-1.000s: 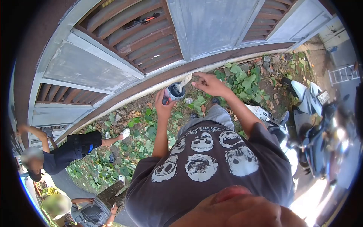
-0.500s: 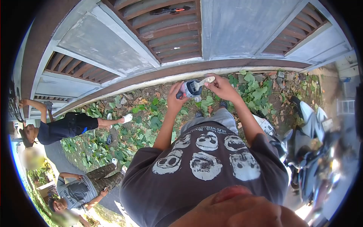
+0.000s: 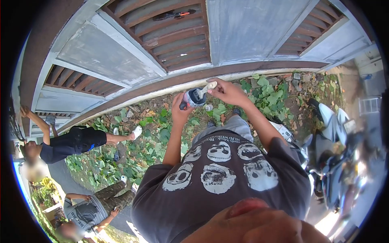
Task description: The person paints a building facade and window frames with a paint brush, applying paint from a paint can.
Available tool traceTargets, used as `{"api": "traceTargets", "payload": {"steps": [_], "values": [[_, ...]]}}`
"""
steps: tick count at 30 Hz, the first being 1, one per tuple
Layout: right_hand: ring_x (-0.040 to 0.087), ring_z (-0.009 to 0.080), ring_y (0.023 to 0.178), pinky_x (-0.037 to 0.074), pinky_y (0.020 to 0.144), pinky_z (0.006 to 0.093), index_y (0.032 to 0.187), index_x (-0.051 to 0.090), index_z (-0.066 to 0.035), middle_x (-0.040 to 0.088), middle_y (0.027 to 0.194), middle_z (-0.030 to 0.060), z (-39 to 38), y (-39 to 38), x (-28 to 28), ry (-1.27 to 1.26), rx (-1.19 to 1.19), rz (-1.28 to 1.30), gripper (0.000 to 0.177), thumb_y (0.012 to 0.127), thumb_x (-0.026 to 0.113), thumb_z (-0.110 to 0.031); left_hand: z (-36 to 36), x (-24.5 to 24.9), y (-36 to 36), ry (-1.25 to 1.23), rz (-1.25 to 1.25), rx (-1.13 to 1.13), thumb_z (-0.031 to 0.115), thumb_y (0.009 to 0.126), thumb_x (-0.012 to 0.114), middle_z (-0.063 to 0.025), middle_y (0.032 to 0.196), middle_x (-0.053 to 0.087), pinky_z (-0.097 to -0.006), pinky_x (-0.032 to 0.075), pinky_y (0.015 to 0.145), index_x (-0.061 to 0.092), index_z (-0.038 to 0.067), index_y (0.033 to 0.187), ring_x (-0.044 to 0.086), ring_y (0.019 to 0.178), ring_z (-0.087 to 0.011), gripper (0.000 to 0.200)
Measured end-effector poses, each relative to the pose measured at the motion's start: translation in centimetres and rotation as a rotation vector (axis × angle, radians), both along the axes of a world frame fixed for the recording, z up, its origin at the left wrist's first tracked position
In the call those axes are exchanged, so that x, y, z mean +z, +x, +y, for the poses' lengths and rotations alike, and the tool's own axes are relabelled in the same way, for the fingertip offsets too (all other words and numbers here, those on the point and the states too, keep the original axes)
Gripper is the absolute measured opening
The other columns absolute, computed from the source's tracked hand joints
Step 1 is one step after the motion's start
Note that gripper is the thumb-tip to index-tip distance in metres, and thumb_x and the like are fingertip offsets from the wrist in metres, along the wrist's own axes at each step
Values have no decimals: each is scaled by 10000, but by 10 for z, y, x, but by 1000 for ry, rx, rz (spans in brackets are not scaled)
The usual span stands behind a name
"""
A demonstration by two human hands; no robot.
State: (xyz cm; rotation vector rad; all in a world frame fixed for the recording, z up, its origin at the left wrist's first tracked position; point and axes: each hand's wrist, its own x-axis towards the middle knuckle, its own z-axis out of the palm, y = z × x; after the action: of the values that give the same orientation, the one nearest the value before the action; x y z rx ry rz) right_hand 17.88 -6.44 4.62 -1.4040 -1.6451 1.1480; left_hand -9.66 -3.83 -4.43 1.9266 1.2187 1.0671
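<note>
**While both hands meet at the can**

Where it is held out before the gate [image 3: 243, 28], the can [image 3: 193, 97] sits clasped round its wall in the left hand [image 3: 178, 111]. Right hand [image 3: 230, 92] pinches a pale brush [image 3: 207, 87], head down inside. Can looks small, light, rigid, and likely to slop if tipped, so grip the wall and keep it upright. Gate rail close ahead. Leafy ground [image 3: 154, 133] below. Motorbike [image 3: 332, 133] crowds the right. People [image 3: 69, 141] well apart, left.

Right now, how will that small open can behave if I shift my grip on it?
The can sits in the left hand alone, so it is probably light. It looks rigid, not floppy. Its top is open, with the pale stick from the right hand in it, so tipping may spill it.
</note>
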Motion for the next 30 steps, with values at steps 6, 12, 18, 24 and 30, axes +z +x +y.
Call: {"api": "traceTargets", "payload": {"steps": [6, 12, 18, 24, 30], "values": [[563, 171, 625, 451, 603, 342, 1355, 603, -52, 600, 678, 79, 13, -8, 14, 59, -14, 19, 516, 976, 725, -381, 4, 5, 5, -14, -59, -20, 17, 593, 910, -175, 1307, 625, -392, 518, 990, 635, 3, 1362, 645, 1159, -305, 817], [520, 137, 594, 410, 569, 323, 1302, 653, -87, 589, 680, 61, 35, -15, 7, 201, 7, 40, 398, 1005, 691, -349, 16, 1, 0, 3, -58, 22, 14, 600, 888, -155, 1265, 638, -380, 509, 985, 629, 15, 1369, 648, 1134, -298, 811], [587, 215, 571, 440, 577, 363, 1220, 675, -92, 607, 642, 126, 48, -27, 8, 222, 62, 27, 362, 1014, 664, -391, 21, -3, -8, 12, -16, 28, -2, 596, 883, -160, 1283, 627, -407, 479, 1029, 620, 22, 1370, 622, 1176, -324, 818], [709, 334, 717, 522, 659, 438, 1212, 655, -108, 701, 764, 159, 55, -44, 1, 206, 88, 28, 337, 1008, 646, -376, 18, -12, -16, -21, -60, 121, -58, 609, 863, -173, 1309, 591, -406, 463, 1042, 578, -6, 1394, 598, 1194, -331, 837], [709, 353, 722, 529, 646, 471, 1170, 666, -115, 711, 779, 155, 44, -55, -10, 232, 23, 14, 359, 1001, 621, -428, 16, -29, -18, 30, 40, 209, 0, 674, 902, -204, 1342, 568, -433, 464, 1034, 554, -38, 1381, 576, 1219, -340, 789]]}}
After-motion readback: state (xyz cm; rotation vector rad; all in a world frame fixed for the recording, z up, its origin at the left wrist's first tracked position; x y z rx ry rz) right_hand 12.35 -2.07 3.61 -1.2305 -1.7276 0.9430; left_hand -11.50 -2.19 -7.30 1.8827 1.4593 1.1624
